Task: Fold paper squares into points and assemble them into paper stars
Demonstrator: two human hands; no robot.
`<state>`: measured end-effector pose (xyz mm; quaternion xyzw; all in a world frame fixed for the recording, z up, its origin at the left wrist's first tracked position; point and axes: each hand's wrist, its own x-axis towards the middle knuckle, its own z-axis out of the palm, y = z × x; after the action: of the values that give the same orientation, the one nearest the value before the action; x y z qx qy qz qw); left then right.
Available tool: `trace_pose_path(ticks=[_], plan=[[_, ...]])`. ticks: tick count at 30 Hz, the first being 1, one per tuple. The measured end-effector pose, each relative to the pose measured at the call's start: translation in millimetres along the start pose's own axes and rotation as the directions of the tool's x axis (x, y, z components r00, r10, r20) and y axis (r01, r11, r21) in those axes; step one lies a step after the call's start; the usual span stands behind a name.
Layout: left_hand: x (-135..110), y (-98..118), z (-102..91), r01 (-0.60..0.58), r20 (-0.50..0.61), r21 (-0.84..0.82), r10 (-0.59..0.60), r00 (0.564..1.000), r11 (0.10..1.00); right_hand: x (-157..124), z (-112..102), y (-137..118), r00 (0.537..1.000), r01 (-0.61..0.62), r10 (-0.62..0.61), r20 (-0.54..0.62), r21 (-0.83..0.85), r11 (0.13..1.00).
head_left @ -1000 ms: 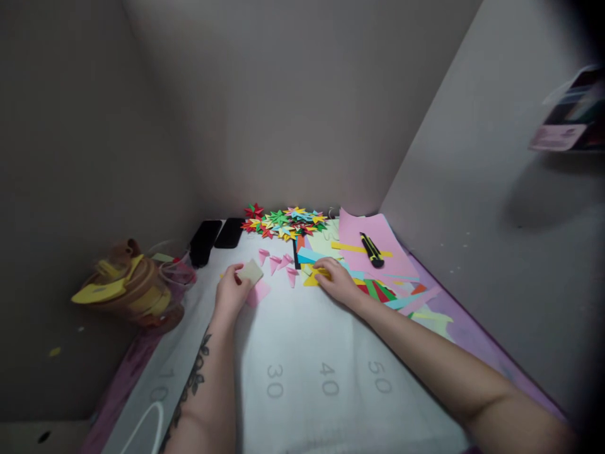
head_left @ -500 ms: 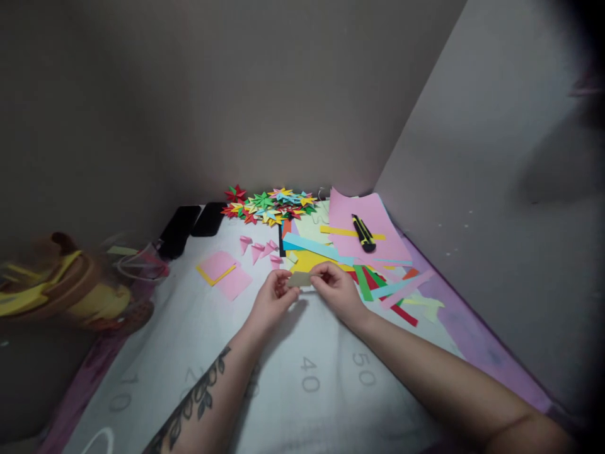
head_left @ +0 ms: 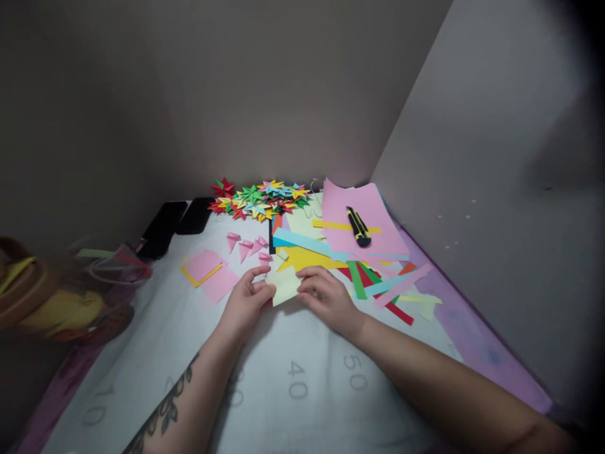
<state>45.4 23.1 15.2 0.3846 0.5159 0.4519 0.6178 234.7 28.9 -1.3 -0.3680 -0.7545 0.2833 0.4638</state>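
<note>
A small pale yellow sheet of paper is held up between both hands, just above the white mat. My left hand pinches its left edge between thumb and fingers. At its right edge, my right hand grips the paper with fingers bent. Several folded pink paper pieces lie behind my left hand. To the left rest pink paper squares with a yellow one partly under them. Coloured paper strips are strewn to the right of my right hand.
Along the back wall lies a pile of many-coloured paper stars. A black and yellow utility knife rests on pink sheets. Two black phone-like slabs are at back left. A blurred brown and yellow container stands left.
The pale yellow paper was nearly edge-on and dim; now its broad face shows, tilted toward me. My left hand has moved slightly left. The whole view has shifted a little.
</note>
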Motion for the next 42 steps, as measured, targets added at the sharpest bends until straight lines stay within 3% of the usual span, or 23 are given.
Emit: trace_pose_path(ticks=[5,10,14,18,20,24,30,37,42], plan=[[-2.2,-0.5,0.5,-0.024,0.053,0.139,0.016,0.998,0.990,3.1,6.3,6.8,0.946,-0.297,0.323,-0.027,0.330,0.896],[-2.4,-3.5,0.5,-0.078,0.160,0.195,0.047,0.986,0.978,4.6,9.7,10.6,0.898,-0.382,0.440,0.015,0.523,0.762],[-1.8,-8.2,1.0,-0.143,0.134,0.220,0.115,0.984,0.965,4.3,11.0,11.7,0.868,-0.391,0.493,-0.062,0.527,0.754],[-3.4,-9.1,2.5,-0.288,0.123,0.215,0.266,0.956,0.933,3.4,10.9,11.0,0.861,-0.371,0.490,-0.140,0.487,0.791],[-4.6,-8.5,4.1,-0.305,0.135,0.241,0.279,0.951,0.922,2.4,10.9,9.2,0.871,-0.345,0.466,-0.157,0.479,0.807],[-6.4,-8.2,8.3,-0.234,0.090,0.289,0.217,0.972,0.928,0.1,12.3,4.0,0.887,-0.315,0.429,-0.171,0.457,0.832],[-5.0,-11.7,9.3,-0.130,-0.105,0.371,0.180,0.978,0.920,-0.6,14.4,-1.2,0.897,-0.292,0.410,-0.165,0.475,0.830],[-4.1,-14.3,7.1,-0.132,-0.122,0.336,0.182,0.976,0.933,0.6,13.9,-0.4,0.877,-0.361,0.469,-0.101,0.505,0.784],[-4.4,-13.9,7.1,-0.136,-0.120,0.322,0.183,0.976,0.937,-1.4,16.0,3.8,0.856,-0.370,0.501,-0.126,0.527,0.765]])
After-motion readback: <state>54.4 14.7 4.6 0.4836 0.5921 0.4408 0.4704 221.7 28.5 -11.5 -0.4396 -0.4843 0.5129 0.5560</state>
